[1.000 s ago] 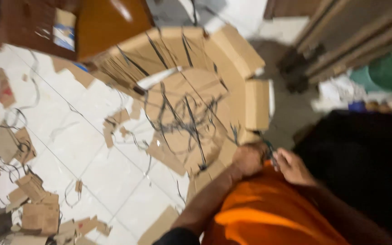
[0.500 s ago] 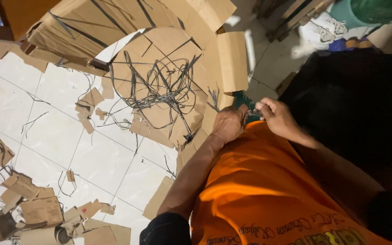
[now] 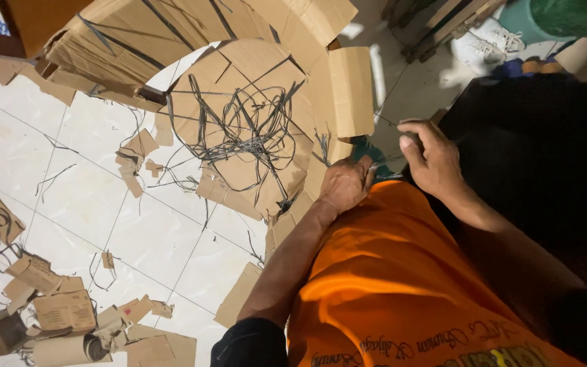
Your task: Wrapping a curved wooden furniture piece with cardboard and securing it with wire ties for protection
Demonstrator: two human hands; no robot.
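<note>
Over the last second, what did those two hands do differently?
The right hand has drawn up and away from the left hand, stretching a thin dark strand. The left hand stays closed by the teal object. The cardboard sheets and strap tangle lie unchanged.

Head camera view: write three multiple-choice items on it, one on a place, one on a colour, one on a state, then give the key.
1. Where does the tangle of dark strapping lie?
A. on flattened cardboard
B. in a bucket
C. on a shelf

2. What colour is the shirt below the hands?
A. white
B. orange
C. blue

3. How is the left hand?
A. flat and open on the floor
B. raised in the air
C. closed, beside a green object

Key: 1 A, the strips spread over the cardboard sheets. 2 B, the cloth is bright orange. 3 C, its fingers are curled next to the green object, near the right hand.
</note>
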